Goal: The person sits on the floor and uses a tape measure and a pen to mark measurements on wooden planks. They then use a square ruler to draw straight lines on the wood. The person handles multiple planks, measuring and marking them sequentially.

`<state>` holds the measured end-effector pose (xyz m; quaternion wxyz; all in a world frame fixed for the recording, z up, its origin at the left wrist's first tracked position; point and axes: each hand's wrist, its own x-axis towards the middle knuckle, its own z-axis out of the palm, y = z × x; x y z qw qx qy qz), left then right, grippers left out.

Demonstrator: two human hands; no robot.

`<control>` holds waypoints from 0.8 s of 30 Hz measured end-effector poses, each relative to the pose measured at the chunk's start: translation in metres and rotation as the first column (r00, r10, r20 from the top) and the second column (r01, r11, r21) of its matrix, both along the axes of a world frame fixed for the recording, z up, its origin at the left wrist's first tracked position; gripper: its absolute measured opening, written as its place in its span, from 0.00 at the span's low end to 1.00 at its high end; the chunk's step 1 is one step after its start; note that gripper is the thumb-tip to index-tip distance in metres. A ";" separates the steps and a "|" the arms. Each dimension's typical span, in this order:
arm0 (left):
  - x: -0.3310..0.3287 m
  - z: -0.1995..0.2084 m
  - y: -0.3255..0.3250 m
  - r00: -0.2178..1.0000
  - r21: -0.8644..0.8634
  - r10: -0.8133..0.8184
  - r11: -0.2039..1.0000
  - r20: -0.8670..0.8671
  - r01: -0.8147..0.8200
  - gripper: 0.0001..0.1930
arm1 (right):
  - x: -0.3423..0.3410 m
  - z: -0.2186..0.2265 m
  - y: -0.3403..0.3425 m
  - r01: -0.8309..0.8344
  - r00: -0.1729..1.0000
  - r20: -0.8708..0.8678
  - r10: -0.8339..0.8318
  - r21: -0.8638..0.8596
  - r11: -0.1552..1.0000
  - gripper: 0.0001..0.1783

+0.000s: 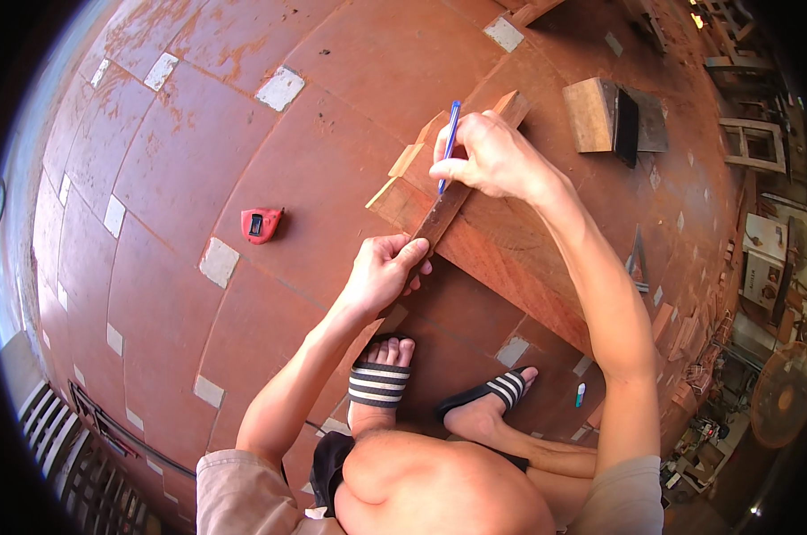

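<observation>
My left hand is closed around the near part of a narrow dark wooden strip, thumb on top. The strip slants away to the upper right, across a broad reddish-brown board on the floor. In my right hand a blue pen stands nearly upright, pinched between thumb and fingers. Its lower tip is at the strip's face; whether it touches, I cannot tell. Small pale wood pieces lie at the board's far left end. My right hand hides part of the strip.
A red tape measure lies on the tiled floor to the left. At the upper right is a wooden block with a dark piece against it. A small white-and-teal tube lies near my right foot. Wood offcuts and a round fan line the right side.
</observation>
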<state>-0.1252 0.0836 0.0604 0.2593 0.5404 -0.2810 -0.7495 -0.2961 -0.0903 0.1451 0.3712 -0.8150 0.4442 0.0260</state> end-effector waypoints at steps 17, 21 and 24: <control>0.000 0.004 -0.002 1.000 0.021 0.003 1.000 -0.019 -0.003 0.18 | -0.036 -0.003 -0.067 0.144 0.984 -0.097 -0.153 -0.087 0.986 0.11; 0.002 0.011 -0.005 1.000 0.032 -0.027 0.999 0.001 0.027 0.19 | -0.046 -0.011 -0.063 0.203 0.977 -0.027 -0.211 -0.174 0.963 0.11; 0.003 0.011 -0.003 1.000 0.022 -0.003 1.000 -0.011 0.003 0.19 | -0.071 -0.016 -0.039 0.348 0.937 0.062 -0.343 -0.160 0.924 0.16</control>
